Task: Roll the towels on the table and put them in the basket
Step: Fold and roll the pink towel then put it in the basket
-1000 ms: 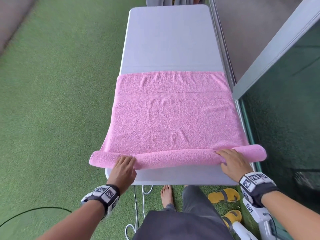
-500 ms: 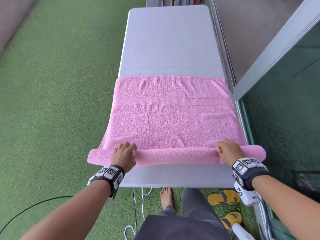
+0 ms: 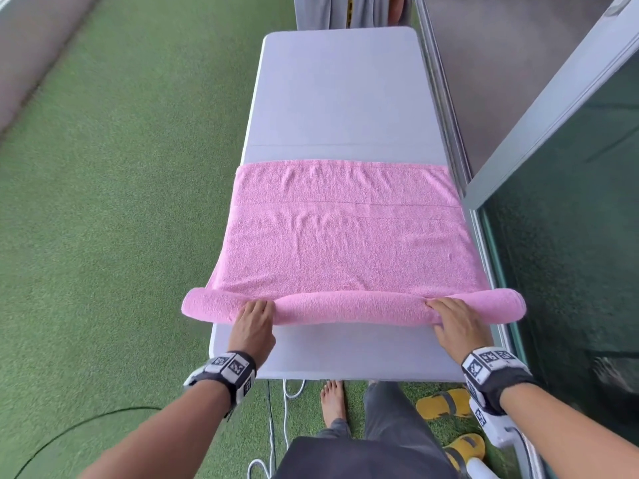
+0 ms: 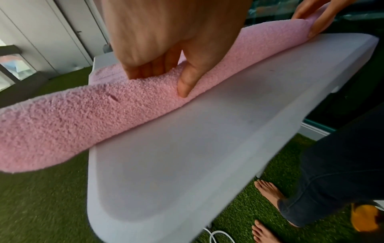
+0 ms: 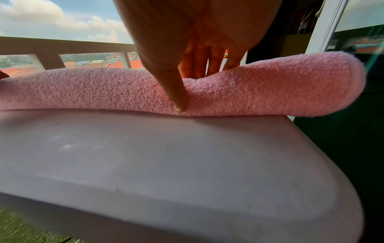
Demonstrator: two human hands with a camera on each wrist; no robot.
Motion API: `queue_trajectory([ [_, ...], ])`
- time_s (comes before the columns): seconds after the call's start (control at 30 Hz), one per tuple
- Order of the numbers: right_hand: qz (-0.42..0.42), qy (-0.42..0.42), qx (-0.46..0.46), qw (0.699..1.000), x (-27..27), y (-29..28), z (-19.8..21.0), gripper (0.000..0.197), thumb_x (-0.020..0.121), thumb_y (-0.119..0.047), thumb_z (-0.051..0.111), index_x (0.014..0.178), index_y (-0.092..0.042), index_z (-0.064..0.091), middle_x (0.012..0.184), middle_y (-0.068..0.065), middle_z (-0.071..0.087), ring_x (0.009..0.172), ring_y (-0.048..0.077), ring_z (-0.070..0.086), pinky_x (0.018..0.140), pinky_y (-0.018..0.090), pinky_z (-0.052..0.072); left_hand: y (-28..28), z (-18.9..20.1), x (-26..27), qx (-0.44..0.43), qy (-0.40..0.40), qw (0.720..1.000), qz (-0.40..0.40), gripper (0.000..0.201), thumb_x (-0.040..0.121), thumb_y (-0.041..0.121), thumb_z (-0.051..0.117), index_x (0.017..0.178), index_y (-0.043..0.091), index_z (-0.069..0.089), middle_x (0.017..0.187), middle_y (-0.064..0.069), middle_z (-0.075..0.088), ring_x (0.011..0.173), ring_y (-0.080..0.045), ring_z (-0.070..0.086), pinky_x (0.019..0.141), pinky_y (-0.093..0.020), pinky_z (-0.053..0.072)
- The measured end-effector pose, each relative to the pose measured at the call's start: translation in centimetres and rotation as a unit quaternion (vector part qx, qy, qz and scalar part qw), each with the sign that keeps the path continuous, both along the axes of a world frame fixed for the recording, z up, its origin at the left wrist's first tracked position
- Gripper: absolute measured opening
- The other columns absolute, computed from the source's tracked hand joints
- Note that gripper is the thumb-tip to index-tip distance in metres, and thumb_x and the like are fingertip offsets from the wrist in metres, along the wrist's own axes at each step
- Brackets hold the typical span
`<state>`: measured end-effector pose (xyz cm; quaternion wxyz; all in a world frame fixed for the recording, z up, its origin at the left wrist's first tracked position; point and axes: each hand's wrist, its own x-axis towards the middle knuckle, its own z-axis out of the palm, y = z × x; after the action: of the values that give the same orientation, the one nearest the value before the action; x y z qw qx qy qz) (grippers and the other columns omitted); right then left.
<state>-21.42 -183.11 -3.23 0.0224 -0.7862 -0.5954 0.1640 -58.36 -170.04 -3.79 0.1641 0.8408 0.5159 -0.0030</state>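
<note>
A pink towel (image 3: 345, 243) lies across the white table (image 3: 339, 98), with its near end rolled into a thick roll (image 3: 352, 307) that overhangs both long edges. My left hand (image 3: 256, 319) grips the roll near its left end, fingers curled over the top and thumb (image 4: 184, 88) pressed into the near side. Near the right end, my right hand (image 3: 453, 319) holds it the same way, thumb (image 5: 178, 98) on the near face and fingers over the far side. No basket is in view.
Green artificial turf (image 3: 121, 202) surrounds the table. A glass door and its metal frame (image 3: 553, 133) run close along the right side. Yellow sandals (image 3: 439, 404), white cables (image 3: 287, 409) and my bare feet are under the near edge.
Both hands pushed over the top of the roll and came back to its near side. The roll grew thicker and the towel's far edge drew closer to me.
</note>
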Motion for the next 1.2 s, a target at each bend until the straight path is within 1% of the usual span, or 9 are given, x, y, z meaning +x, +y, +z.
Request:
queue_trajectory([
  [0.27,0.037,-0.016,-0.05,0.998,0.7,-1.6,0.6,0.048,0.087,-0.012,0.058,0.133,-0.024,0.055,0.125,-0.004,0.06,0.112,0.014,0.052,0.102,0.032,0.039,-1.5,0.6,-1.3,-0.029,-0.004,0.999,-0.031,0.021,0.079,-0.009,0.05,0.086,0.009,0.059,0.084,-0.005,0.064,0.076,-0.018,0.056,0.078,-0.036,0.055],
  [0.43,0.046,-0.008,-0.133,0.99,1.5,-0.1,0.8,0.043,0.092,-0.016,0.05,0.134,-0.025,0.053,0.116,-0.004,0.061,0.107,0.014,0.052,0.098,0.032,0.041,-0.9,1.1,-1.1,-0.065,-0.007,0.998,-0.025,0.034,0.088,-0.006,0.036,0.112,0.006,0.057,0.105,-0.005,0.061,0.097,-0.018,0.053,0.093,-0.026,0.042],
  [0.53,0.026,0.009,-0.179,0.983,1.7,1.6,1.1,0.02,0.09,-0.011,0.049,0.095,-0.022,0.065,0.095,-0.002,0.058,0.096,0.02,0.057,0.079,0.03,0.042,1.3,1.5,-0.3,-0.117,0.01,0.993,-0.002,0.03,0.088,-0.008,0.036,0.099,0.009,0.058,0.094,-0.002,0.059,0.088,-0.017,0.056,0.084,-0.023,0.048],
  [0.6,-0.002,0.028,-0.201,0.979,1.9,2.9,1.2,0.027,0.087,-0.006,0.047,0.067,-0.023,0.049,0.081,-0.002,0.055,0.083,0.022,0.057,0.07,0.03,0.039,3.0,1.5,0.3,-0.16,0.015,0.987,0.027,0.03,0.088,-0.008,0.039,0.099,0.009,0.062,0.087,-0.002,0.062,0.074,-0.015,0.06,0.065,-0.018,0.049],
  [0.67,-0.023,0.059,-0.207,0.976,2.2,3.9,1.5,0.028,0.089,-0.008,0.05,0.071,-0.028,0.055,0.085,0.0,0.063,0.079,0.021,0.058,0.072,0.031,0.042,4.2,1.5,0.8,-0.187,0.015,0.981,0.044,0.032,0.088,-0.006,0.044,0.108,0.009,0.064,0.086,-0.002,0.063,0.066,-0.009,0.057,0.056,-0.014,0.044],
  [0.77,-0.049,0.037,-0.157,0.986,2.5,4.7,1.5,0.016,0.087,-0.016,0.061,0.097,-0.029,0.063,0.099,0.0,0.06,0.093,0.021,0.054,0.085,0.034,0.042,4.8,1.5,1.6,-0.122,0.014,0.991,0.055,0.022,0.087,-0.002,0.051,0.102,0.011,0.061,0.091,0.001,0.056,0.086,-0.017,0.056,0.077,-0.023,0.044],
  [0.93,-0.033,-0.011,-0.065,0.997,1.0,4.5,0.5,0.034,0.078,0.002,0.06,0.067,-0.023,0.04,0.08,-0.006,0.049,0.086,0.021,0.051,0.077,0.032,0.038,3.5,1.3,2.1,-0.044,0.021,0.998,0.035,0.018,0.081,-0.008,0.049,0.085,0.008,0.056,0.081,-0.001,0.052,0.078,-0.018,0.045,0.083,-0.038,0.046],
  [1.03,-0.005,-0.035,-0.018,0.999,-0.2,2.9,0.4,0.017,0.083,-0.002,0.057,0.09,-0.017,0.055,0.097,-0.002,0.056,0.091,0.018,0.052,0.08,0.03,0.043,1.4,0.8,1.5,0.002,0.019,1.0,0.025,0.018,0.073,-0.008,0.055,0.084,0.006,0.056,0.081,-0.007,0.055,0.074,-0.019,0.046,0.074,-0.039,0.05],
  [1.2,0.024,-0.007,-0.04,0.999,0.6,1.5,-0.1,0.053,0.078,-0.01,0.065,0.13,-0.014,0.052,0.132,0.001,0.054,0.122,0.019,0.05,0.109,0.033,0.036,-0.3,0.2,1.2,-0.004,0.021,1.0,0.014,0.044,0.066,-0.014,0.048,0.107,0.002,0.056,0.1,-0.01,0.057,0.09,-0.024,0.052,0.087,-0.038,0.051],
])
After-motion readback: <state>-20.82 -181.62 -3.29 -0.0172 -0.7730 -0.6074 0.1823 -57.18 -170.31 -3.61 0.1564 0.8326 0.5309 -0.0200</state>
